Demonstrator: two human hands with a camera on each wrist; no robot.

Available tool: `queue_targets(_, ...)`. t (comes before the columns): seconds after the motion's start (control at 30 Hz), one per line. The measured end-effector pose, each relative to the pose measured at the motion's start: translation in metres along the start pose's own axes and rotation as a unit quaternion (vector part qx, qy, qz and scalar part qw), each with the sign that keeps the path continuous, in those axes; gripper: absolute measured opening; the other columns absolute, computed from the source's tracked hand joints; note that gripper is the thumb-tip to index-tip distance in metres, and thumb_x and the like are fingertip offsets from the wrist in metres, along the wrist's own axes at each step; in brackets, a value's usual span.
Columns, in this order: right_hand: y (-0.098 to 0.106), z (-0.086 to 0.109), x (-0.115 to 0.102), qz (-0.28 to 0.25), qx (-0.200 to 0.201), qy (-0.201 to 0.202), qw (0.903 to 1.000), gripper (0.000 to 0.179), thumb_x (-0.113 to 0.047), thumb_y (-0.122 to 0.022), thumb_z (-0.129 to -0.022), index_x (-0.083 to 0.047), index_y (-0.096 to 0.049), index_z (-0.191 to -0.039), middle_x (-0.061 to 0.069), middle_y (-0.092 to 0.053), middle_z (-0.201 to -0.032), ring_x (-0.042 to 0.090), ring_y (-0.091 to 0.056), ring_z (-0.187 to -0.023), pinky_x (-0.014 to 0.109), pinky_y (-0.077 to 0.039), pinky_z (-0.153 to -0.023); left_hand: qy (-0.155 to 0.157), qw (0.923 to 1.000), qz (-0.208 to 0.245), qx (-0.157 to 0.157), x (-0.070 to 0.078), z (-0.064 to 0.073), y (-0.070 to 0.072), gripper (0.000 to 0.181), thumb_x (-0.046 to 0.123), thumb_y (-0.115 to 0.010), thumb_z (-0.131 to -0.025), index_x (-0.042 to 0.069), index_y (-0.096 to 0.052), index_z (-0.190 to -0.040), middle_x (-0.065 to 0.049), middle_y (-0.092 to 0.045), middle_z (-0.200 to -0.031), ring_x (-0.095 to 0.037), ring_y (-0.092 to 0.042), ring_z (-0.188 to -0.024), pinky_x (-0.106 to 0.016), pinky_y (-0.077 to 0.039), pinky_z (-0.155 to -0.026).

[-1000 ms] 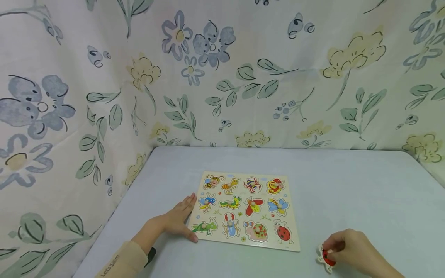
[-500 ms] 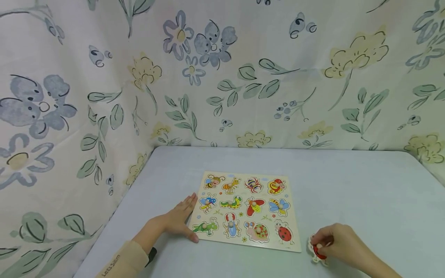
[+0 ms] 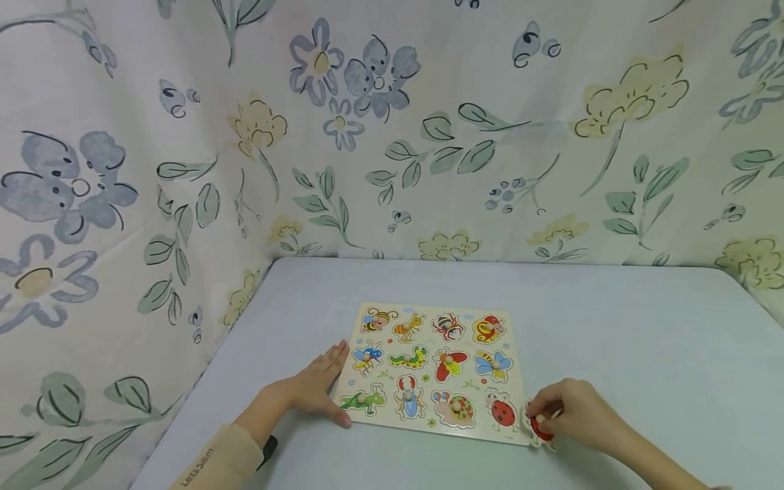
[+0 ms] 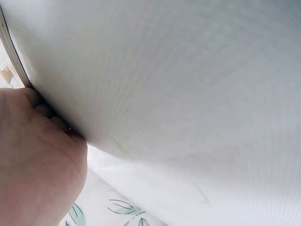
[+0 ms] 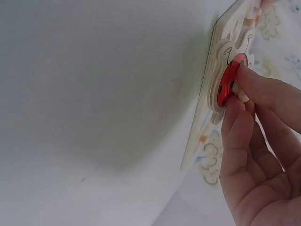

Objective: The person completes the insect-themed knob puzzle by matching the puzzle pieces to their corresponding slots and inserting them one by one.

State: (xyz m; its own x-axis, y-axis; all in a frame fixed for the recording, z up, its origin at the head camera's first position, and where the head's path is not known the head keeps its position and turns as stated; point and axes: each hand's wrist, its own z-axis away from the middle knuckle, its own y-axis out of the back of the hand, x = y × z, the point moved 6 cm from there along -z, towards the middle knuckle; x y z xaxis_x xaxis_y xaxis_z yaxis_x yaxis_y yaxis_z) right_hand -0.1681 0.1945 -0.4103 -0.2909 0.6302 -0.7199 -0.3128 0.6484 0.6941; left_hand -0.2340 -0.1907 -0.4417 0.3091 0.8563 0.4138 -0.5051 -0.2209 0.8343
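Observation:
A wooden peg puzzle board [image 3: 482,415] with insect pieces lies on the table in the head view. My left hand [image 3: 315,386] rests at its left edge, fingers stretched along the side and thumb near the front corner. My right hand [image 3: 572,412] pinches a ladybug puzzle piece [image 5: 226,84] by its small knob between thumb and fingers. In the head view the piece is at the board's right edge, beside the ladybug picture [image 3: 503,414], which has no knob. From the right wrist view, the piece is tilted and overlaps the board's edge; contact I cannot tell.
A pale cloth covers the table [image 3: 612,320]. Behind it and to the left hangs a floral curtain [image 3: 392,197]. Several knobbed pieces, such as a snail [image 3: 456,410] and a stag beetle [image 3: 408,398], sit in the board.
My right hand has moved left and slightly away from me with the ladybug piece, from the bare table to the board's right edge. My left hand has stayed in place.

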Motion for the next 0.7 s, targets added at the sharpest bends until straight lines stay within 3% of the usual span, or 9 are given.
queue_targets(0.7,-0.018,-0.039,-0.021,0.006,-0.015,0.003,0.9999,0.019,0.008,-0.075,-0.069,-0.01,-0.073,-0.074,-0.01,-0.062,-0.069,0.002,-0.05,-0.063,0.02,-0.047,-0.053,0.005,1.0,0.003,-0.003,0.001,0.001,0.001,0.132,0.05,-0.086,-0.065,-0.005,-0.005,-0.153,-0.02,0.0,-0.161,-0.035,-0.003,-0.148,-0.049,-0.01,-0.119)
